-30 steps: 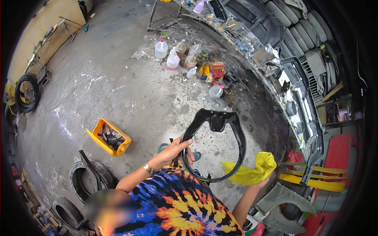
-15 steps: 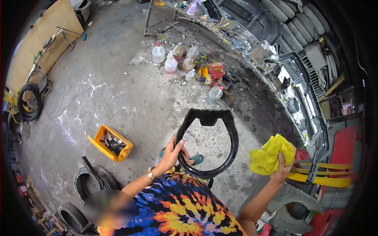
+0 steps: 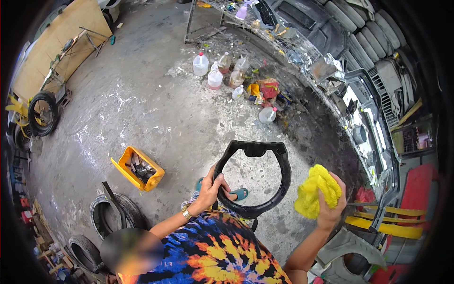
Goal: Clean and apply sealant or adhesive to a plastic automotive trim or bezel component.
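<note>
**Hold the Ring Still, Then Wipe**

The left hand (image 3: pixel 210 189) has its grip closed around the left side of a black plastic ring-shaped cover (image 3: pixel 253 177), held up over the concrete floor (image 3: pixel 156 118). The right hand (image 3: pixel 328 206) is squeezed tight on a yellow cloth (image 3: pixel 316 190), just beside the ring and not touching it. A good wipe would need a steady ring (no wobbling) and cloth pressed flat along the rim.

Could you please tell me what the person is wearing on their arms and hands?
Both hands are bare, with no gloves. The left hand has a gold-coloured metal watch at the wrist. The right hand wears nothing visible. Both forearms are uncovered; a bright tie-dye shirt covers the torso.
</note>
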The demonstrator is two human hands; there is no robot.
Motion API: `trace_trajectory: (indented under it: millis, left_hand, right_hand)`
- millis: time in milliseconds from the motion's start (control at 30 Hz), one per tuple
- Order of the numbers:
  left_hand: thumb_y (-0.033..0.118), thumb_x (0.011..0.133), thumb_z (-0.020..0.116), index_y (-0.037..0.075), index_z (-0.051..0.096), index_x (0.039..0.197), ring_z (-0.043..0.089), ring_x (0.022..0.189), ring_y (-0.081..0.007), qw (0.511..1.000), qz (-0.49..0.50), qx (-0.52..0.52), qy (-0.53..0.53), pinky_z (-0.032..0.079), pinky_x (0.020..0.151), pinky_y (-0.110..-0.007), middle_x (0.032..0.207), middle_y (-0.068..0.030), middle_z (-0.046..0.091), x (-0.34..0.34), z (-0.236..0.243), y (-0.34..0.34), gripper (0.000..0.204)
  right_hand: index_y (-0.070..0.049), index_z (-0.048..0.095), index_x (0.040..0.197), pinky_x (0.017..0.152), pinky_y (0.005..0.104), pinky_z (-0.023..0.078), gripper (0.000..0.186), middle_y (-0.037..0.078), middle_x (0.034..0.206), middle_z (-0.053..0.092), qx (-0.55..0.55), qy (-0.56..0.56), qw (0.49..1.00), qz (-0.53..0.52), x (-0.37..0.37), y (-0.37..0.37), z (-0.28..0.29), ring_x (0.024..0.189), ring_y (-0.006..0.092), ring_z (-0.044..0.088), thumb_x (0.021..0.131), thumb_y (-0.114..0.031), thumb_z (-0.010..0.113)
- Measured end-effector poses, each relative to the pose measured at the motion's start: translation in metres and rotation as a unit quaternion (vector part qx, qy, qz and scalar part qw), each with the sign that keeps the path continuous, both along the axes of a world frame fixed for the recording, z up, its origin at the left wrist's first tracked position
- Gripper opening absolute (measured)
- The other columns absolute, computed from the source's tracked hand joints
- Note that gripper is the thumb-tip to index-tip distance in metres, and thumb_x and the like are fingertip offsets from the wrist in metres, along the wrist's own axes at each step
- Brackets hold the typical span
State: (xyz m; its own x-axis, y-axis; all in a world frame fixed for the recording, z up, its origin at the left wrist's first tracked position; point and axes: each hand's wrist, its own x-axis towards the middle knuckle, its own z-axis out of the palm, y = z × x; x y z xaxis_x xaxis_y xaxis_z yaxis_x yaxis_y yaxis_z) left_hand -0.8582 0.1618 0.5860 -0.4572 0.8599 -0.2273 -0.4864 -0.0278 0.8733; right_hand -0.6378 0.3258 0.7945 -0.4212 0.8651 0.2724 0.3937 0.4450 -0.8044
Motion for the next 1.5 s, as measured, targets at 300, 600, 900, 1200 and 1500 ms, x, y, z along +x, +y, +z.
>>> trace_trajectory:
  millis: [300, 600, 900, 1200, 1500]
  left_hand:
    - [0.016, 0.101, 0.046, 0.006, 0.033, 0.146, 0.062, 0.054, -0.014, 0.992, 0.02, -0.025, 0.121, 0.051, 0.054, -0.028, 0.066, -0.0074, 0.062, 0.012, -0.002, 0.006, 0.048]
    - [0.007, 0.099, 0.041, 0.008, 0.033, 0.147, 0.06, 0.053, -0.013, 0.983, 0.026, -0.033, 0.18, 0.053, 0.052, -0.029, 0.065, -0.0065, 0.06, 0.011, -0.002, 0.015, 0.049]
    - [0.013, 0.1, 0.045, 0.01, 0.033, 0.148, 0.061, 0.056, -0.0163, 0.983, -0.007, -0.079, 0.166, 0.049, 0.056, -0.031, 0.065, -0.0079, 0.06, -0.004, -0.005, 0.024, 0.05]
    - [0.018, 0.101, 0.04, 0.003, 0.032, 0.145, 0.059, 0.046, -0.0193, 0.996, -0.051, -0.06, -0.044, 0.05, 0.047, -0.029, 0.061, -0.012, 0.06, -0.012, 0.013, 0.039, 0.047]
    - [0.022, 0.099, 0.041, 0.0, 0.031, 0.142, 0.059, 0.044, -0.0238, 0.977, -0.12, -0.081, -0.154, 0.052, 0.05, -0.031, 0.06, -0.0157, 0.06, -0.016, 0.025, 0.046, 0.05]
  right_hand:
    - [-0.002, 0.058, 0.123, 0.086, 0.0401, 0.05, 0.057, 0.017, 0.126, 0.061, 0.266, -0.2, 0.938, 0.098, -0.095, -0.004, -0.05, 0.102, 0.0348, 0.062, 0.067, 0.009, 0.063]
    - [-0.002, 0.057, 0.128, 0.078, 0.0363, 0.048, 0.056, 0.01, 0.137, 0.055, 0.297, -0.204, 0.908, 0.213, -0.124, -0.012, -0.089, 0.09, 0.027, 0.059, 0.072, 0.001, 0.056]
    - [-0.005, 0.061, 0.121, 0.082, 0.0398, 0.048, 0.057, 0.01, 0.119, 0.065, 0.244, -0.098, 0.954, 0.144, -0.109, 0.018, -0.06, 0.093, 0.0288, 0.061, 0.065, 0.007, 0.063]
    - [-0.001, 0.066, 0.112, 0.098, 0.0376, 0.046, 0.042, 0.015, 0.114, 0.067, 0.043, -0.116, 0.992, 0.037, -0.021, 0.018, -0.001, 0.105, 0.0288, 0.063, 0.07, 0.003, 0.065]
    - [0.003, 0.05, 0.13, 0.104, 0.0379, 0.039, 0.053, 0.019, 0.131, 0.052, 0.058, -0.069, 0.996, -0.018, 0.013, 0.032, 0.022, 0.12, 0.0271, 0.052, 0.079, -0.002, 0.064]
